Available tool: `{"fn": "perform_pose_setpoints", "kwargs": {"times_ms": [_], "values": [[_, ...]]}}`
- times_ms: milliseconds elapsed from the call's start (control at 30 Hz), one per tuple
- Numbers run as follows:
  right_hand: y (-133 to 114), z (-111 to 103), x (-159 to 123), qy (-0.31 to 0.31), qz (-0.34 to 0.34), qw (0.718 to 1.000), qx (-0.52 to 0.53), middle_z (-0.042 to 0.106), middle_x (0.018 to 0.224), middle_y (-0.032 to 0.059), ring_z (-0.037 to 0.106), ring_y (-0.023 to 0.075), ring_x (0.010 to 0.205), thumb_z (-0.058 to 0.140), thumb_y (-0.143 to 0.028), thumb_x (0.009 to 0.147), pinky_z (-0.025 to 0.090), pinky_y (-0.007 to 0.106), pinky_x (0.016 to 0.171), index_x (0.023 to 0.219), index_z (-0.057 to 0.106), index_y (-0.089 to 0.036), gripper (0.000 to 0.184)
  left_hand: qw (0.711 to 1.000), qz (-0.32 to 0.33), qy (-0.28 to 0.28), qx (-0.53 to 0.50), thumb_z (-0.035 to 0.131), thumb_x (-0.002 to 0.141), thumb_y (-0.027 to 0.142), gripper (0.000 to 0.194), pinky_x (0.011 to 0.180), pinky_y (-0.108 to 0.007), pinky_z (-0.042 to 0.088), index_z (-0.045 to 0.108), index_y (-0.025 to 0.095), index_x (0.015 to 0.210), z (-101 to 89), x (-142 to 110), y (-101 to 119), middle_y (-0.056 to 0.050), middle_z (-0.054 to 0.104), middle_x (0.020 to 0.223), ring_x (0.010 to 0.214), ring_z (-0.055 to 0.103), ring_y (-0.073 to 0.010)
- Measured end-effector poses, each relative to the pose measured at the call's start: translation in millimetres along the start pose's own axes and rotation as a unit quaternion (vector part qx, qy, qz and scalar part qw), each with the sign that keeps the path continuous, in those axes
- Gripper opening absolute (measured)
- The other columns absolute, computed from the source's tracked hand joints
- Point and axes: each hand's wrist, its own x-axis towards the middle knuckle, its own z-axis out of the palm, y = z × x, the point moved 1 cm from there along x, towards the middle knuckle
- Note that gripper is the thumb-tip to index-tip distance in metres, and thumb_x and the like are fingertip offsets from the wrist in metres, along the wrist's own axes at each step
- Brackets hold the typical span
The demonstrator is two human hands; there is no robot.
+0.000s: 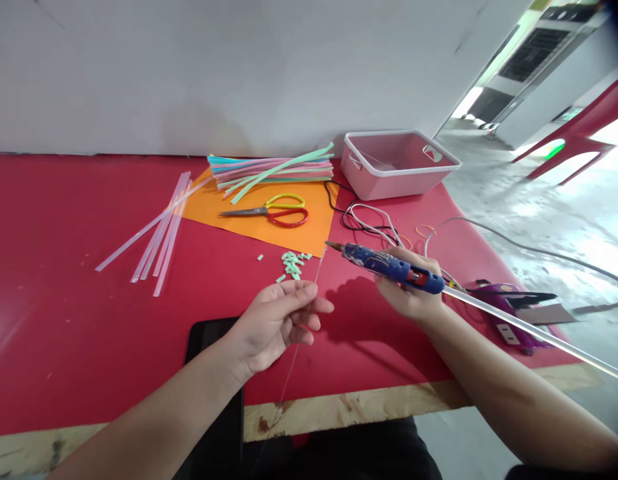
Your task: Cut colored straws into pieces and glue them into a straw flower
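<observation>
My left hand is closed in a pinch on a thin clear thread, which runs down past the table's front edge. Its upper end reaches up to the nozzle of a blue glue gun; whether they touch I cannot tell. Wrapped round the glue gun is my right hand, and a long clear glue stick trails from the gun's back. Just beyond my left fingers lies a small heap of pale green cut pieces. Scissors with yellow and red handles rest on an orange sheet.
Coloured strips are bundled at the back, with pink translucent strips to the left. A pink basket stands back right, near tangled cables. A purple power strip sits right, and a dark tablet under my left forearm.
</observation>
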Motion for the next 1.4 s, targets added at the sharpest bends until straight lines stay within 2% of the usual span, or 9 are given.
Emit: {"fn": "perform_pose_setpoints", "kwargs": {"times_ms": [200, 400, 567, 733, 900, 1067, 1233, 1400], "values": [[-1.3, -1.2, 0.2, -0.029, -0.018, 0.999, 0.009, 0.06, 0.058, -0.0012, 0.051, 0.0115, 0.046, 0.059, -0.017, 0.068, 0.043, 0.025, 0.045, 0.08, 0.061, -0.021, 0.013, 1.0, -0.01, 0.005, -0.001, 0.066, 0.083, 0.019, 0.01, 0.039, -0.017, 0.052, 0.059, 0.014, 0.079, 1.2, -0.9, 0.4, -0.003, 0.071, 0.068, 0.048, 0.062, -0.009], [-1.6, -2.2, 0.5, 0.012, 0.001, 1.0, 0.006, 0.059, 0.059, -0.0015, 0.05, 0.0109, 0.045, 0.059, -0.017, 0.07, 0.042, 0.025, 0.045, 0.079, 0.06, -0.021, 0.01, 1.0, -0.011, 0.01, -0.008, 0.058, 0.089, 0.016, 0.01, 0.039, -0.017, 0.053, 0.06, 0.013, 0.08, 0.4, -0.4, 0.3, -0.004, 0.072, 0.068, 0.047, 0.062, -0.0085], [-2.5, -2.3, 0.4, -0.039, -0.025, 0.999, 0.019, 0.059, 0.059, -0.0014, 0.05, 0.0114, 0.046, 0.059, -0.016, 0.068, 0.042, 0.025, 0.045, 0.079, 0.06, -0.021, 0.012, 1.0, -0.008, 0.004, -0.013, 0.057, 0.09, 0.016, 0.01, 0.038, -0.016, 0.052, 0.06, 0.013, 0.08, 0.9, -0.9, 0.1, -0.004, 0.072, 0.068, 0.048, 0.062, -0.0086], [0.9, -2.1, 0.1, 0.004, 0.006, 1.0, 0.018, 0.057, 0.059, -0.0015, 0.049, 0.0112, 0.046, 0.06, -0.017, 0.069, 0.041, 0.025, 0.045, 0.079, 0.059, -0.02, 0.01, 1.0, -0.008, -0.002, -0.015, 0.054, 0.091, 0.016, 0.011, 0.039, -0.017, 0.052, 0.061, 0.013, 0.083, 0.7, -1.4, 0.4, -0.004, 0.071, 0.068, 0.047, 0.061, -0.0082], [1.1, -1.5, -0.4, -0.039, -0.018, 0.999, 0.026, 0.059, 0.059, -0.0008, 0.051, 0.0118, 0.048, 0.059, -0.017, 0.068, 0.042, 0.025, 0.047, 0.08, 0.061, -0.02, 0.013, 1.0, -0.007, -0.006, -0.02, 0.054, 0.092, 0.016, 0.011, 0.039, -0.017, 0.052, 0.06, 0.013, 0.084, -1.5, 0.5, -0.7, -0.004, 0.071, 0.069, 0.048, 0.062, -0.0086], [1.9, -2.9, 0.0, 0.004, 0.023, 1.0, 0.016, 0.057, 0.058, -0.0012, 0.048, 0.0112, 0.046, 0.06, -0.019, 0.069, 0.04, 0.025, 0.045, 0.077, 0.06, -0.02, 0.008, 1.0, -0.007, -0.004, -0.017, 0.054, 0.091, 0.016, 0.01, 0.04, -0.017, 0.053, 0.061, 0.012, 0.085, -1.8, 0.3, -1.5, -0.004, 0.071, 0.069, 0.048, 0.061, -0.0083], [-0.4, -3.3, 1.0, -0.045, -0.019, 0.998, 0.032, 0.059, 0.059, -0.0007, 0.051, 0.0118, 0.048, 0.059, -0.017, 0.069, 0.043, 0.025, 0.046, 0.08, 0.061, -0.02, 0.011, 1.0, -0.008, -0.012, -0.022, 0.053, 0.092, 0.015, 0.012, 0.038, -0.017, 0.052, 0.06, 0.012, 0.083, -0.5, 0.3, -1.2, -0.004, 0.072, 0.07, 0.048, 0.062, -0.0086], [2.9, -3.3, 0.2, 0.001, 0.013, 1.0, 0.018, 0.057, 0.059, -0.0008, 0.049, 0.0114, 0.048, 0.06, -0.017, 0.07, 0.041, 0.025, 0.046, 0.079, 0.061, -0.019, 0.01, 1.0, -0.008, -0.018, -0.022, 0.052, 0.093, 0.016, 0.012, 0.039, -0.018, 0.053, 0.061, 0.012, 0.086, -1.7, 1.5, -1.6, -0.005, 0.072, 0.07, 0.048, 0.062, -0.0088]]}}
